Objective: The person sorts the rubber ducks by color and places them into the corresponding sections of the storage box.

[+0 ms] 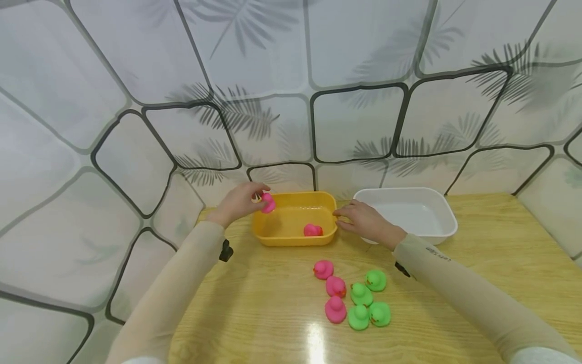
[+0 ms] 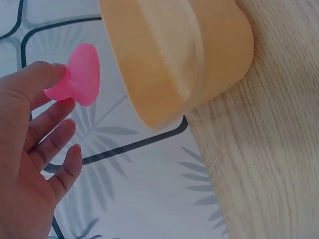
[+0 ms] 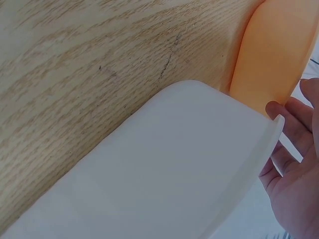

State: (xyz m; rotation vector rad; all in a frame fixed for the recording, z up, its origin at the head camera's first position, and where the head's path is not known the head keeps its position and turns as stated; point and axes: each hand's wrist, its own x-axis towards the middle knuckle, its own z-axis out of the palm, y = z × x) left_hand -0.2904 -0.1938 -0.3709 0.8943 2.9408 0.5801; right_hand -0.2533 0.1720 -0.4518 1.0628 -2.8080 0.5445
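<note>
My left hand [image 1: 241, 201] pinches a pink rubber duck [image 1: 268, 203] between thumb and fingers, over the left end of the yellow tub [image 1: 294, 241]. In the left wrist view the held duck [image 2: 84, 74] is up off the table, beside the tub's rim, and the other fingers are loosely spread. Inside the tub, near its front right corner, sits another pink duck [image 1: 311, 230]. My right hand [image 1: 366, 220] is at the tub's right rim with relaxed fingers. The right wrist view shows its fingertips [image 3: 274, 109] right at the tub's outer side [image 3: 269, 59].
A white tub [image 1: 447, 222] stands to the right, partly behind my right hand. Nearer me on the wooden table [image 1: 254, 303] lie three pink ducks [image 1: 336, 287] and several green ducks [image 1: 361, 294]. A patterned wall [image 1: 359, 126] rises behind the tubs.
</note>
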